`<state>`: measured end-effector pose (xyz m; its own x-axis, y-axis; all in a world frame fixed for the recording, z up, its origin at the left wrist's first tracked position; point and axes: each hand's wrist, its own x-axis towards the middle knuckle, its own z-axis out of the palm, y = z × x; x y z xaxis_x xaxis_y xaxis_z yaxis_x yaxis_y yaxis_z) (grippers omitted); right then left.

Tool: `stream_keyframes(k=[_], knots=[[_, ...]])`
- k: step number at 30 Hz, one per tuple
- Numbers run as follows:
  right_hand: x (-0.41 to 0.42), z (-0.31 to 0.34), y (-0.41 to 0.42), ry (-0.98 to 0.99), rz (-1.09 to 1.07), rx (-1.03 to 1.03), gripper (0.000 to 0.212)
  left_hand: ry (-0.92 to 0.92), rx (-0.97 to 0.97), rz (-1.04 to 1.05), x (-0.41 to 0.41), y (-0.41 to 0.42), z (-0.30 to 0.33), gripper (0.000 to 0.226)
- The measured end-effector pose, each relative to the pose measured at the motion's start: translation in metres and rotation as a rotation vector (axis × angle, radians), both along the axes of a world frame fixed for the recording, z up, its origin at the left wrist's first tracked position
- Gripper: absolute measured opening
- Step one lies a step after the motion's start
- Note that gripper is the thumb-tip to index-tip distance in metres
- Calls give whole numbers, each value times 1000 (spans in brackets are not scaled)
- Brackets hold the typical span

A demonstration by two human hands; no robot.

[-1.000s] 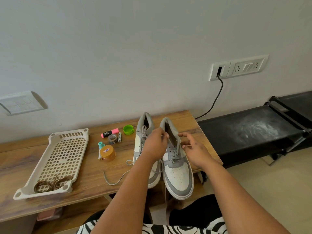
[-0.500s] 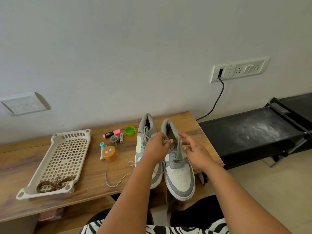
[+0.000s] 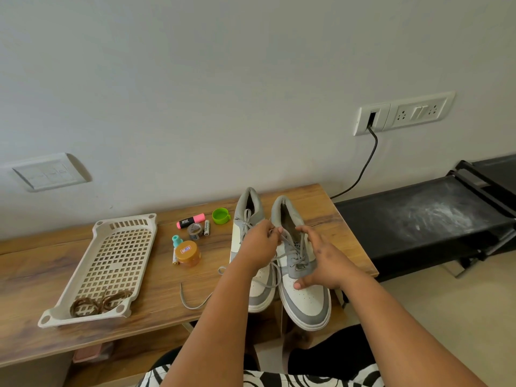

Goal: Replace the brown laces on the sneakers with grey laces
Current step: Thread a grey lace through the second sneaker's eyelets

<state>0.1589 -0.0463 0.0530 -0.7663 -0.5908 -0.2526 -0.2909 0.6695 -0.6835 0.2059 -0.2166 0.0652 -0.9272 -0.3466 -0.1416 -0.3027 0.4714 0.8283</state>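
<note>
Left hand (image 3: pixel 258 247) pinches grey lace (image 3: pixel 289 245) over right sneaker (image 3: pixel 300 263); right hand (image 3: pixel 324 258) rests on it, fingers straight. Brown laces (image 3: pixel 97 303) lie in tray (image 3: pixel 83 321), far left.

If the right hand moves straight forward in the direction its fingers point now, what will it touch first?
The right hand points up-left over the right sneaker, toward the left hand, which pinches the grey lace. It would probably meet that lace first, then the left hand's fingers; depth is unclear from this one view.
</note>
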Motion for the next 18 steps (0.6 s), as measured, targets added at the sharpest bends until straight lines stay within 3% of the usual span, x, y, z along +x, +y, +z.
stream_keyframes(k=[2,5,8,11,14,18], knots=[[0,0,1,-8,8,5,123,-37,88,-31,4,-2,6,21],[0,3,2,-39,23,15,121,-141,-92,-133,7,-9,14,26],[1,8,3,-60,-35,-19,102,-225,-280,-250,13,-13,31,28],[6,16,2,40,-84,-82,75,-232,-336,-310,19,-10,51,30],[12,26,-4,111,-93,-223,49,-167,-134,-305,28,-1,63,28],[29,38,-7,-104,-247,-439,43,8,296,-219,43,10,82,30]])
